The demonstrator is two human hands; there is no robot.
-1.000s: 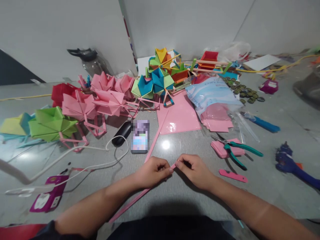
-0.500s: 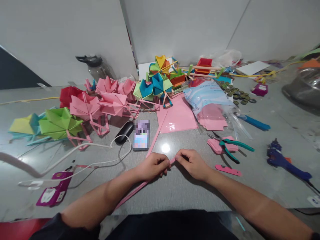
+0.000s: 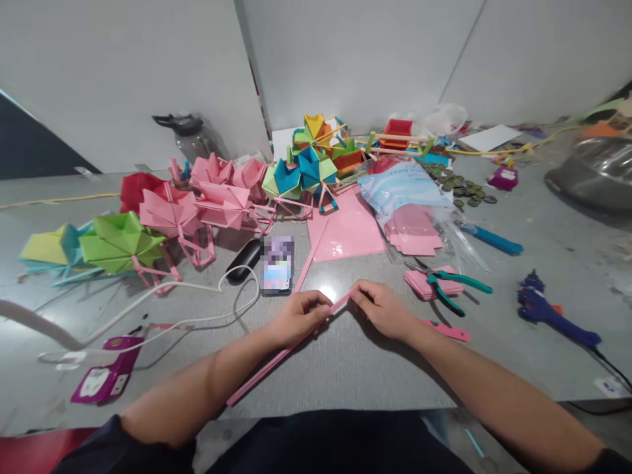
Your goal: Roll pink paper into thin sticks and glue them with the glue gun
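Note:
Between my two hands runs a narrow pink paper strip, pinched at both sides. My left hand is closed on it, and its long tail slants down past the wrist to the table's front edge. The strip's right end sits between the thumb and fingers of my right hand, a little higher than the left. Another pink strip lies on the table beyond my left hand, beside a phone. Close to my right hand is a pink utility knife, partly covered by the wrist.
Folded paper pieces crowd the back left. Pink sheets and a plastic bag lie behind my hands. Pliers, a blue-handled tool and a glue gun are at right. A white cable loops at left.
My hands have moved slightly apart, and more of the pink strip shows between them. The right hand has risen a little. The view has shifted slightly.

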